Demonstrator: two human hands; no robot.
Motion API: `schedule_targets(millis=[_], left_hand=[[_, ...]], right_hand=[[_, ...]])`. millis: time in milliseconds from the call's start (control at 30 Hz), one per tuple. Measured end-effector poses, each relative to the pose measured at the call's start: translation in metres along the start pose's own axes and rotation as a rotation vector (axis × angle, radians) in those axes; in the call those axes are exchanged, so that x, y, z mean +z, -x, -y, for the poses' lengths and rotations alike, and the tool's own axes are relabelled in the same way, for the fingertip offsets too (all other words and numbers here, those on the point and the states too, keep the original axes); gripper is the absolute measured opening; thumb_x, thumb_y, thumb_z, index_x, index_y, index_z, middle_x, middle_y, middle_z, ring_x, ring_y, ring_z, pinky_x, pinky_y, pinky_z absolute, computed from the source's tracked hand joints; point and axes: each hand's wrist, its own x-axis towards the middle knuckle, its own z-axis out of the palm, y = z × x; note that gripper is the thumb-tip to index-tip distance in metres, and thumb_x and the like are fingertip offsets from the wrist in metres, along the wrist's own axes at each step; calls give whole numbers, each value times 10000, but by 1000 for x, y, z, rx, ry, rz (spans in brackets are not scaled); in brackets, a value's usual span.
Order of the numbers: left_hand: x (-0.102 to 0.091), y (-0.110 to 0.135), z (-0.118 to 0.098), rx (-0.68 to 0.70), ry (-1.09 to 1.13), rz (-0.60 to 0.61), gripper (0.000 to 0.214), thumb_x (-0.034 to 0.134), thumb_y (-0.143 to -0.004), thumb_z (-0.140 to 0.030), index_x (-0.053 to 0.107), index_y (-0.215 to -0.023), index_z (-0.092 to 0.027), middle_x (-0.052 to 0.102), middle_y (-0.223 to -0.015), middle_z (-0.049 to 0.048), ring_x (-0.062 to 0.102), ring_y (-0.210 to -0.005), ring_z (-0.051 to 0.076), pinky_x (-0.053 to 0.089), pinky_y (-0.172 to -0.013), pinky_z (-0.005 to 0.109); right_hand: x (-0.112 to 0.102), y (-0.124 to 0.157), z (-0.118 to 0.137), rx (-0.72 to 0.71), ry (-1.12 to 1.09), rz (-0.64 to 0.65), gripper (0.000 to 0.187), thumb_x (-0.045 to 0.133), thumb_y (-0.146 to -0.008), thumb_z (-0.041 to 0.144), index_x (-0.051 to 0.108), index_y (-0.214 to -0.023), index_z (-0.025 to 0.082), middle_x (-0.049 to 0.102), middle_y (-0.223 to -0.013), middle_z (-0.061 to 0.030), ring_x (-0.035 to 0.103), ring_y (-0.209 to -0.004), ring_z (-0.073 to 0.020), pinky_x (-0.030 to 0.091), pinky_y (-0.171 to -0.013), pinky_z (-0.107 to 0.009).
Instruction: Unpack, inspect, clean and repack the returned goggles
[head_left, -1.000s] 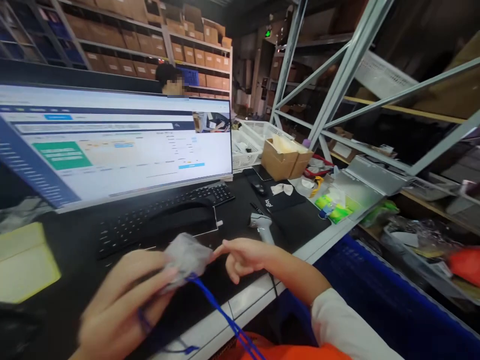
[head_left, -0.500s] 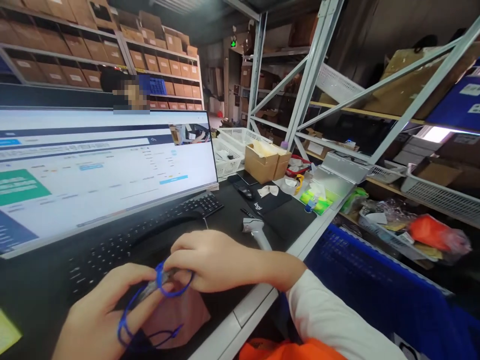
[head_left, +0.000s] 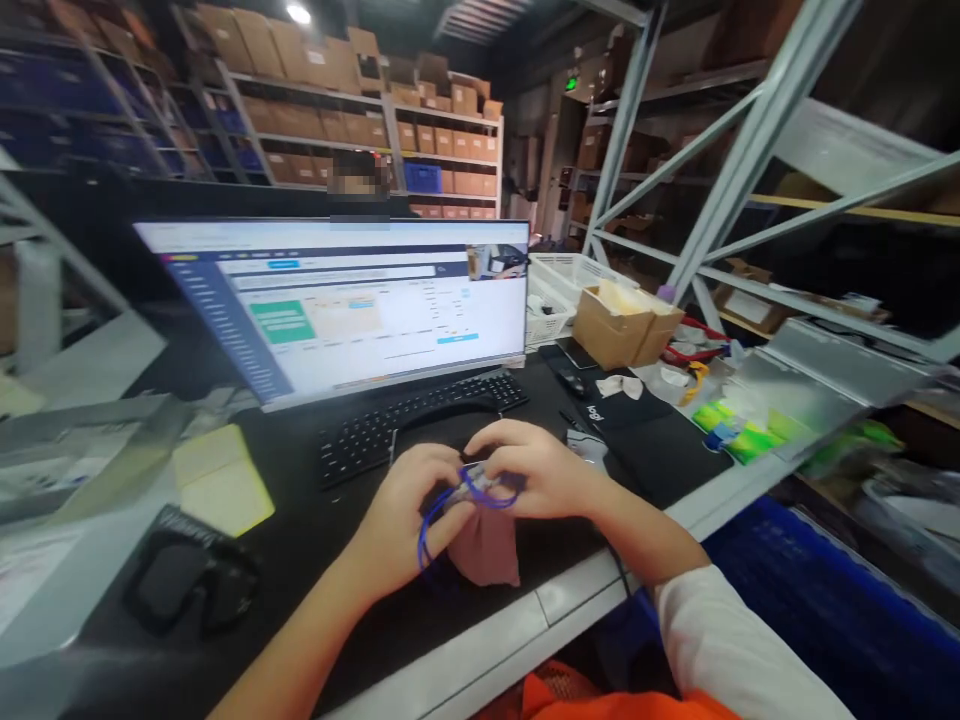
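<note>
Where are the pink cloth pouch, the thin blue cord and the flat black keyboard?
pink cloth pouch [head_left: 489, 552], head view, lower hanging part
thin blue cord [head_left: 423, 528], head view, left loop
flat black keyboard [head_left: 361, 440], head view, left keys

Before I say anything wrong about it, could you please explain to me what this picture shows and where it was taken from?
There is no machine here: a person works with bare hands. The single camera sits on their head, looking forward and down, so the arms reach in from the bottom edge. The left hand and right hand meet over a black desk. Together they pinch the top of a pink pouch, which hangs below the fingers. A blue cord loops round the left hand. Behind the hands are a black keyboard and a lit monitor. A yellow pad lies to the left, a cardboard box and a white basket to the right. Another person is partly visible behind the monitor.
</note>
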Motion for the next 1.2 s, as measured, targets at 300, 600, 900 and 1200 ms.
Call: schedule_targets(millis=[300, 600, 900, 1200], left_hand=[[-4, 5, -9, 48, 131, 24, 111, 691, -881, -272, 653, -826, -183, 564, -943, 47, 566, -857, 155, 488, -769, 279], [-31, 3, -6, 39, -235, 51, 279, 674, -898, -316, 643, -660, -174, 618, -906, 42, 563, -850, 166, 418, -801, 326], [-36, 3, 3, 134, -437, 101, 423, 592, -968, -456, 662, -657, -178, 609, -660, 27, 562, -655, 151, 386, -643, 305], [-30, 5, 1, 209, -115, -55, 217, 571, -993, -293, 751, -1080, -208, 706, -956, 96, 660, -895, 176, 552, -788, 300]], right_hand=[[12, 8, -2, -71, -4, -28, 158, 618, -901, 109, 608, -1017, 216, 632, -1240, -131, 576, -1227, -239, 520, -1021, -438], [7, 2, 0, 19, -143, 29, 113, 606, -913, 208, 576, -804, 210, 643, -1133, -111, 590, -1186, -251, 508, -998, -435], [-19, 4, -20, 245, -375, 232, 379, 508, -1016, 444, 657, -778, 190, 692, -1159, -114, 621, -1174, -244, 483, -1026, -414], [-17, 3, -1, 312, -65, 286, 338, 448, -1039, 353, 740, -982, 193, 740, -1119, -94, 685, -1025, -236, 505, -922, -382]])
